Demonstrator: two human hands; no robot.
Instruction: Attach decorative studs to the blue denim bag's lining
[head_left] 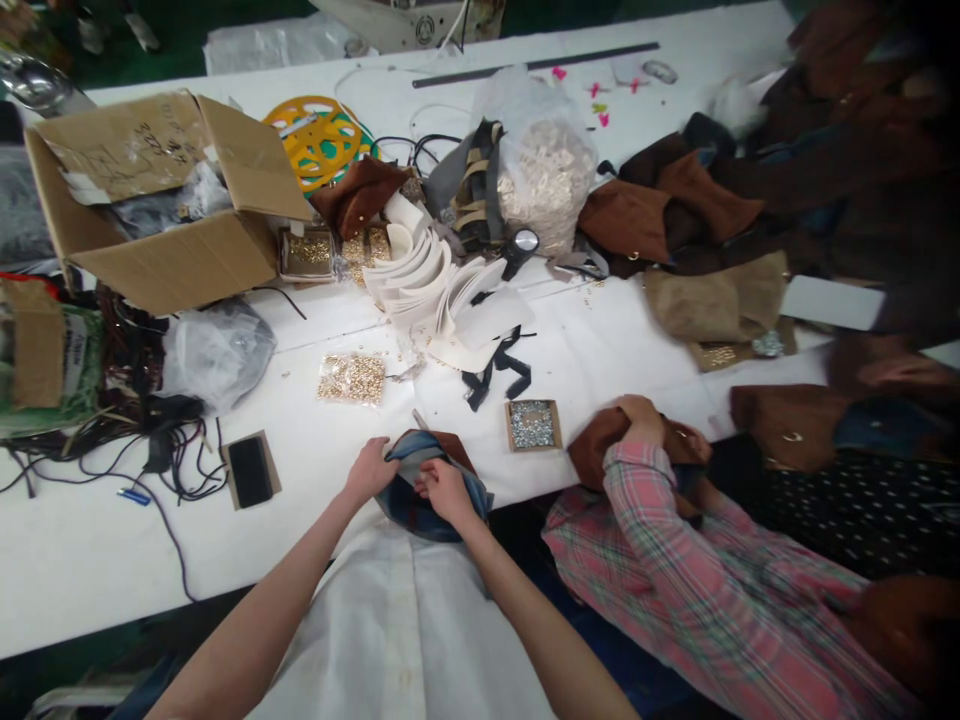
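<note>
My left hand [370, 470] grips the left edge of a dark blue plaid fabric piece [409, 500] with a brown panel showing behind it, at the near edge of the white table [90, 540]. My right hand [444, 492] is closed in a pinch on the middle of the same piece. A small cardboard box of silver studs [532, 425] sits just to the right. A clear bag of gold studs [351, 378] lies beyond my left hand.
A person in a pink plaid sleeve [675, 560] presses a hand [641, 418] on brown fabric at my right. An open cardboard box [161, 200], black cables [135, 450], a stack of white curved pieces [427, 290] and brown fabric piles [750, 200] crowd the table.
</note>
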